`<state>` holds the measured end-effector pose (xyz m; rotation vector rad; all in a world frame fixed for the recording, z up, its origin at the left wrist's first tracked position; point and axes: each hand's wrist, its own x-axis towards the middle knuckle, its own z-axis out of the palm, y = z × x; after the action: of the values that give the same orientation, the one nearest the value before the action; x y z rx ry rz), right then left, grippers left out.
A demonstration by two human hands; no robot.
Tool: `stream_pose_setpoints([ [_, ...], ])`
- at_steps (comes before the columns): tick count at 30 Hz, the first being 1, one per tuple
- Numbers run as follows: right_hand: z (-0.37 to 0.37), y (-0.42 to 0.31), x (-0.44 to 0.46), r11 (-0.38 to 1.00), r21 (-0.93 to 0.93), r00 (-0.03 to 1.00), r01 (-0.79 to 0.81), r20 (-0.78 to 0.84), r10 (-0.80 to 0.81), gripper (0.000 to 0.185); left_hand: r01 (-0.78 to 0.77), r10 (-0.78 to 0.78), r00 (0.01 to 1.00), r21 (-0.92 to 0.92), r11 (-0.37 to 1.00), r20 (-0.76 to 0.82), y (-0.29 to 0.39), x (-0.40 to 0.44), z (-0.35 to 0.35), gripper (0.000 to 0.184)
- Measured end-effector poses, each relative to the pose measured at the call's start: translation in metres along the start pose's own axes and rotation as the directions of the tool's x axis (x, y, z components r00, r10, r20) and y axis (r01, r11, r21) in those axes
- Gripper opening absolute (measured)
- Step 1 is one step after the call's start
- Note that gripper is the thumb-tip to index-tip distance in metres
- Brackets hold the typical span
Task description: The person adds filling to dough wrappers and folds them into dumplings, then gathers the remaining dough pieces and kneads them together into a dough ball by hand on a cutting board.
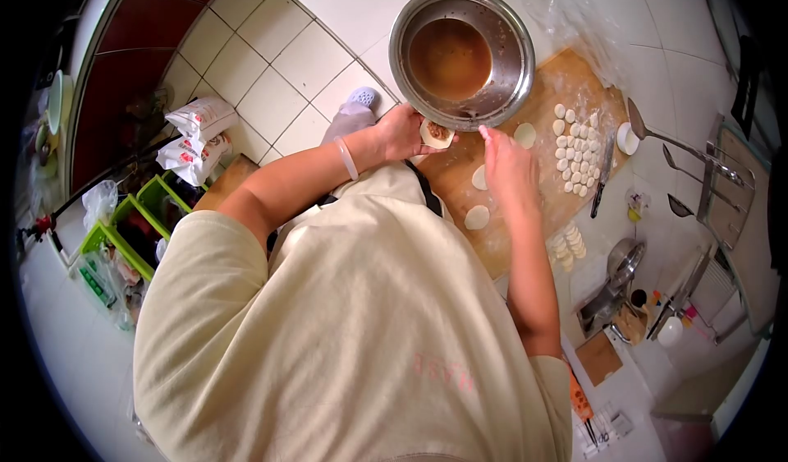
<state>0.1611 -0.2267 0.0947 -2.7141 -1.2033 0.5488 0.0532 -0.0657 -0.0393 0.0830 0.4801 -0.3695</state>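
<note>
My left hand holds a round dumpling wrapper with brown minced filling on it, just below the rim of a steel bowl. The steel bowl has brown, wet-looking contents inside. My right hand is closed, its fingertips pinched together by the bowl's near rim; what they hold, if anything, I cannot make out. Flat wrappers lie on the floured wooden board around my right hand. Many small dough pieces are grouped on the board's right side.
A knife lies beside the dough pieces. Folded dumplings sit past my right forearm. Plastic film crumples behind the board. Ladles and a rack stand at right. Green crates and white bags are at left.
</note>
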Motion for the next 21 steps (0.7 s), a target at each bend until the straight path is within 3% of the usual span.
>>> stream_pose_setpoints([
  [6,-0.037,-0.044,-0.041,0.954,0.299,0.999,-0.004,-0.034,0.015,0.021,0.005,-0.005,1.000,-0.016,1.000,-0.023,0.002,-0.002,0.005,0.049],
  [11,-0.019,-0.033,-0.046,0.921,0.386,0.991,0.050,-0.134,0.002,0.020,0.013,-0.012,0.999,-0.016,1.000,0.051,0.001,-0.007,-0.006,0.052],
  [13,-0.011,-0.030,-0.030,0.901,0.433,0.980,0.036,-0.194,0.054,0.019,0.046,-0.047,0.994,-0.011,0.999,-0.094,0.000,-0.018,-0.008,0.049],
  [16,-0.003,-0.027,-0.003,0.921,0.388,0.993,-0.029,-0.096,0.072,0.017,0.133,-0.106,0.969,0.111,0.985,-0.223,0.007,-0.044,-0.004,0.049],
  [18,-0.009,-0.029,0.007,0.884,0.458,0.995,-0.092,0.063,0.071,0.015,0.123,-0.095,0.972,0.122,0.985,-0.213,0.012,-0.059,-0.006,0.048],
  [19,-0.009,-0.029,0.010,0.882,0.465,0.997,-0.076,0.057,0.056,0.015,0.094,-0.067,0.980,0.138,0.986,-0.187,0.018,-0.067,-0.004,0.047],
  [21,-0.010,-0.021,0.004,0.625,0.779,0.993,0.052,-0.109,0.054,0.014,0.072,-0.046,0.987,0.162,0.984,-0.156,0.019,-0.070,0.001,0.050],
])
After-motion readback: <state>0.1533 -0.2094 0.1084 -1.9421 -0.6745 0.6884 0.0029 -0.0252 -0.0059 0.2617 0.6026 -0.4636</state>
